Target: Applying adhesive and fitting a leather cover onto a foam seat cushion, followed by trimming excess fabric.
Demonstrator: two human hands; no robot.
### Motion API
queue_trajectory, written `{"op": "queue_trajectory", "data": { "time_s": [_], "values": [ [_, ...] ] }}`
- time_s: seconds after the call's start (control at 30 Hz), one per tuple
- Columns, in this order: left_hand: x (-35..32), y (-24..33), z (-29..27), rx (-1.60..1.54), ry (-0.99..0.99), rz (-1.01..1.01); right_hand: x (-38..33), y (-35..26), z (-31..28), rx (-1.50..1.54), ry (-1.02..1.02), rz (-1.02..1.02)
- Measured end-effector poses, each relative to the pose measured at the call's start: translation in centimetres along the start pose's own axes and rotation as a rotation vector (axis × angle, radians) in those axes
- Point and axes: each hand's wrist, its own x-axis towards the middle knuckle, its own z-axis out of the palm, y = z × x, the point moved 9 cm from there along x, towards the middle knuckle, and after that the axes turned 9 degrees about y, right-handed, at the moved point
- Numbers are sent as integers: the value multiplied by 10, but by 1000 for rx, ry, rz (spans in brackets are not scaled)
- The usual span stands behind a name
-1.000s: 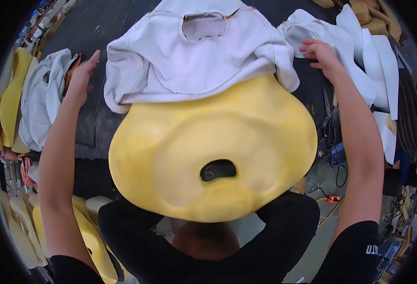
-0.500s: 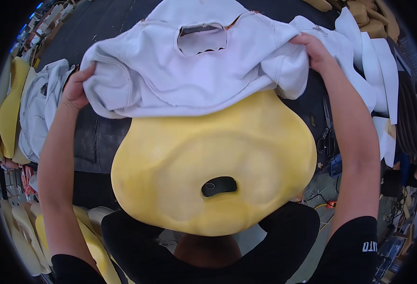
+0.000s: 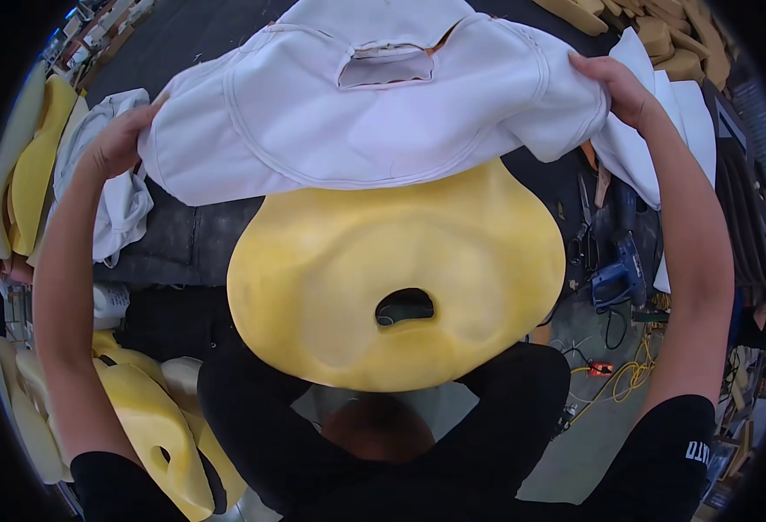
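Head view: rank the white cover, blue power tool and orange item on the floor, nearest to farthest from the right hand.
1. White cover, gripped by the right hand.
2. Blue power tool, below the hand in view.
3. Orange item, farther down, on the floor.

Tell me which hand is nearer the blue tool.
Right. The right hand holds the right end of the white cover, beyond the blue tool on the same side; the left hand holds the cover's left end, across on the opposite side.
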Motion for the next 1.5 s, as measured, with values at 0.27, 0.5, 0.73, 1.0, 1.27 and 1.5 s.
{"op": "queue_trajectory", "data": {
  "time_s": [0.27, 0.5, 0.73, 1.0, 1.27, 1.5],
  "values": [
    [-37, 11, 16, 419, -31, -241, -39, 31, -8, -753, -146, 332],
    [-83, 45, 16, 563, 455, 201, -72, 24, 35, -1184, -266, 91],
    [-129, -14, 38, 688, 219, -358, -136, 38, 75, -1275, -325, 10],
    [-155, -64, 101, 265, 218, -297, -171, 109, 38, -1033, 27, 285],
    [-128, -149, 126, -1340, 490, -368, -151, 189, 43, 1097, 221, 436],
    [-172, -174, 196, -949, 10, -524, -162, 117, 103, 1275, 30, 395]
  ]
}}
